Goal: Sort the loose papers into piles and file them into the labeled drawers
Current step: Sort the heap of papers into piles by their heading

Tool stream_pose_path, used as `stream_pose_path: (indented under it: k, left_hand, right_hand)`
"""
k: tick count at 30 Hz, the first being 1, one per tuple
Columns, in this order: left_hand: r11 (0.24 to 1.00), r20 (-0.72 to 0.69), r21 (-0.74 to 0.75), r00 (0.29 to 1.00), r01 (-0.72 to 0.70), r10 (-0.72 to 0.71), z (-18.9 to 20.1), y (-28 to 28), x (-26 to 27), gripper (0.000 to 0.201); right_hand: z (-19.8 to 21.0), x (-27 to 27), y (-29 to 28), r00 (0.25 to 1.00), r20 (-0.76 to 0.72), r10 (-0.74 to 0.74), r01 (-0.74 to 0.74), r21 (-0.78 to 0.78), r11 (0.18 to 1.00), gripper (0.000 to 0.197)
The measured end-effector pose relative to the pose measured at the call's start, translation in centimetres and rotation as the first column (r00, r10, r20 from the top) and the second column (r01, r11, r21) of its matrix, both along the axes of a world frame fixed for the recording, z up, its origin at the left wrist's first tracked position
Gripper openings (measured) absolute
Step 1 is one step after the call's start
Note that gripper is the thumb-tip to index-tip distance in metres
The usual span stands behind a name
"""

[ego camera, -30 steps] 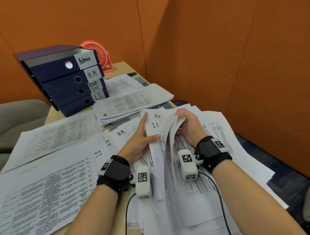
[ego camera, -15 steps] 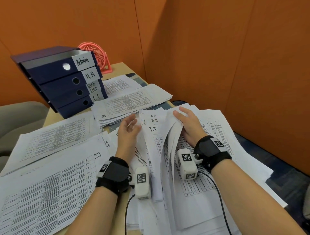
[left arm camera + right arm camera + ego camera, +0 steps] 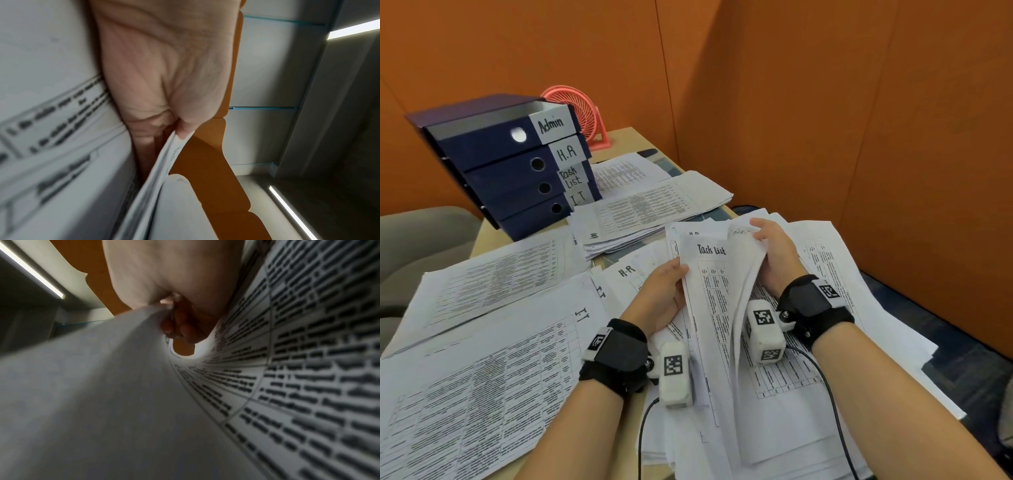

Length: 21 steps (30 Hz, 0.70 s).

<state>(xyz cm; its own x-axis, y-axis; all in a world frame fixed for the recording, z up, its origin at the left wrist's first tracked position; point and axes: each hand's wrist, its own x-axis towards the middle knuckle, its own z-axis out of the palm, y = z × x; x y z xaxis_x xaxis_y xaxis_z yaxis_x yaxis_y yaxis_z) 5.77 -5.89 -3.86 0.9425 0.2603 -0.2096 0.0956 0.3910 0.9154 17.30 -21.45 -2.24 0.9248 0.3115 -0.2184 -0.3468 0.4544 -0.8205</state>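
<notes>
A loose heap of printed papers lies in front of me on the desk. My left hand pinches the left edge of a raised sheet headed "Task list", thumb on top. My right hand grips a bunch of lifted sheets at their top edge and bends them up and to the right. Under them lies a sheet marked "H.R". At the back left stand four stacked dark blue drawers labelled Admin, H.R, Task list and I.T.
Sorted piles lie on the desk: an "I.T" pile at the front left, another pile behind it, a third beside the drawers. A pink fan stands behind the drawers. Orange partition walls close the back and right. A grey chair stands left.
My left hand let go, lifted open, then came back to pinch a sheet. An "I.T" sheet was on top earlier; the "Task list" sheet now shows. My right hand keeps the lifted sheets.
</notes>
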Motion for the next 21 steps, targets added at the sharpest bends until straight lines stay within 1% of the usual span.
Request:
stream_pose_path:
  k: [1,2,3,4,6,8,11,13,15,19,21]
  left_hand:
    - [1.0,-0.002,-0.007,1.0,0.003,-0.003,0.0,0.0,-0.1,0.034]
    - [1.0,-0.004,-0.007,1.0,0.015,-0.015,0.1,0.0,-0.2,0.034]
    - [1.0,-0.001,-0.005,1.0,0.028,-0.028,0.2,-0.1,-0.2,0.034]
    - [0.999,0.003,0.004,0.999,0.037,-0.037,0.3,-0.1,-0.3,0.032]
    - [0.997,0.02,0.044,0.998,0.057,-0.058,0.3,-0.2,-0.3,0.027]
    - [0.993,0.038,0.078,0.995,0.088,-0.091,0.3,-0.3,-0.5,0.025]
    - [0.984,0.054,0.103,0.987,0.145,-0.151,0.4,-0.4,-0.7,0.027]
    - [0.981,0.06,0.101,0.983,0.167,-0.174,0.4,-0.3,-0.8,0.028]
    - [0.981,0.061,0.09,0.982,0.174,-0.18,0.4,-0.3,-0.8,0.028]
    - [0.987,0.053,0.052,0.986,0.153,-0.156,0.3,-0.2,-0.6,0.028]
    - [0.989,0.05,0.028,0.988,0.145,-0.146,0.4,-0.1,-0.6,0.028]
  right_hand:
    - [0.2,-0.1,-0.1,0.999,-0.032,-0.018,0.018,0.015,1.0,0.014]
    - [0.4,-0.3,-0.1,0.999,-0.03,-0.015,0.016,0.006,1.0,0.011]
    - [0.5,-0.5,-0.1,1.0,0.007,0.017,-0.017,-0.041,0.999,0.013]
    - [0.5,-0.7,-0.1,0.995,0.069,0.076,-0.067,-0.128,0.989,0.021]
    - [0.5,-1.0,0.1,0.956,0.176,0.233,-0.176,-0.288,0.941,0.04]
    - [0.4,-1.2,0.2,0.905,0.218,0.365,-0.281,-0.337,0.898,0.05]
    - [0.3,-1.1,0.2,0.864,0.237,0.444,-0.344,-0.366,0.865,0.054]
    - [0.3,-1.2,0.2,0.856,0.242,0.458,-0.352,-0.376,0.857,0.052]
    - [0.2,-1.2,0.3,0.864,0.246,0.439,-0.33,-0.382,0.863,0.048]
    - [0.0,-0.9,0.3,0.931,0.272,0.243,-0.148,-0.325,0.934,0.03]
    - [0.0,-0.7,0.3,0.947,0.25,0.202,-0.113,-0.329,0.937,0.021]
